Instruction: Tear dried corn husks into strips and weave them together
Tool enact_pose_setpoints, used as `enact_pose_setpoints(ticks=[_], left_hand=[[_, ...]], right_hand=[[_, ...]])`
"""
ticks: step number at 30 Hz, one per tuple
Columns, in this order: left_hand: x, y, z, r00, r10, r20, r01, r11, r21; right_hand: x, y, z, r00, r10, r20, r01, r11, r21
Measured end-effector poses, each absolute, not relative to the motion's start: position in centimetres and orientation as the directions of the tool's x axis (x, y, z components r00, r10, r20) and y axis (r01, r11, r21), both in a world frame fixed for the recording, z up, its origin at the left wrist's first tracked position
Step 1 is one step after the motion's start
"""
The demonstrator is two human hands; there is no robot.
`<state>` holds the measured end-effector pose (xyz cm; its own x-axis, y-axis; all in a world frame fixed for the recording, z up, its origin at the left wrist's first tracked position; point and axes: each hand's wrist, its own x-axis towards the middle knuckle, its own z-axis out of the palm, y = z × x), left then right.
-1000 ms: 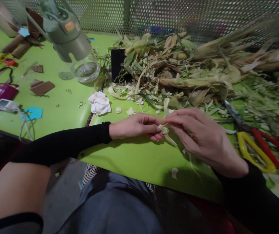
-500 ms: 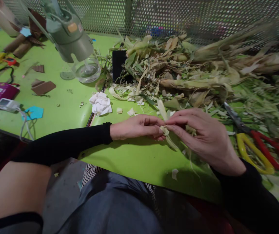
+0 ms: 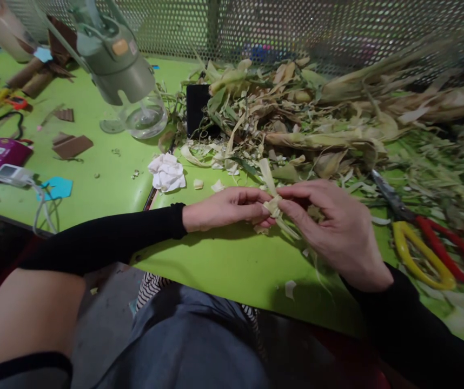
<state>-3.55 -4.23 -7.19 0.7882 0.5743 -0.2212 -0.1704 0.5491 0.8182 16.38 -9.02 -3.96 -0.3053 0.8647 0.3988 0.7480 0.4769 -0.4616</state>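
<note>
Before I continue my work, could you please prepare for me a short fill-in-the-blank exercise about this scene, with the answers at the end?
The left hand and the right hand, which hold a pale husk piece, come out of ____ sleeves.
The scissors have handle loops in two colours: red and ____.
The crumpled paper lying beyond the left wrist is ____.
The bottle stands on a ____ table.

Missing words: black; yellow; white; green.
</note>
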Motion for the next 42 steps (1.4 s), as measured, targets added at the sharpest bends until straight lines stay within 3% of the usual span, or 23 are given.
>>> enact_pose_setpoints(ticks=[4,9,15,20,27,30,32,36,42], left_hand=[[-3.5,-4.2,-7.1,0.792,0.574,-0.208,-0.137,0.499,0.856],[-3.5,-4.3,-7.0,0.774,0.598,-0.207,-0.081,0.419,0.904],[-3.4,-4.3,-7.0,0.782,0.582,-0.225,-0.135,0.509,0.85],[-3.3,-4.5,-7.2,0.789,0.58,-0.201,-0.173,0.525,0.833],[-3.3,-4.6,-6.8,0.788,0.583,-0.198,-0.135,0.477,0.868],[-3.3,-4.4,-6.7,0.764,0.615,-0.195,-0.144,0.457,0.878],[-3.4,-4.3,-6.6,0.741,0.64,-0.204,-0.136,0.441,0.887],[-3.3,-4.1,-6.9,0.73,0.66,-0.177,-0.1,0.36,0.928],[-2.9,-4.4,-7.5,0.724,0.683,-0.092,-0.077,0.213,0.974]], right_hand=[[16.5,-8.9,-4.4,-0.334,0.817,0.471,0.721,0.543,-0.43],[16.5,-9.1,-4.4,-0.429,0.731,0.53,0.737,0.623,-0.263],[16.3,-9.4,-4.2,-0.402,0.774,0.489,0.731,0.593,-0.338],[16.2,-9.3,-4.4,-0.459,0.71,0.535,0.689,0.664,-0.291],[16.5,-9.4,-4.6,-0.382,0.831,0.405,0.666,0.551,-0.503],[16.9,-9.2,-4.4,-0.218,0.878,0.426,0.662,0.454,-0.597],[17.1,-8.8,-4.2,-0.129,0.906,0.403,0.73,0.362,-0.579],[16.7,-8.4,-4.1,-0.218,0.957,0.194,0.798,0.289,-0.529],[15.3,-9.2,-5.1,-0.172,0.937,0.303,0.708,0.331,-0.624]])
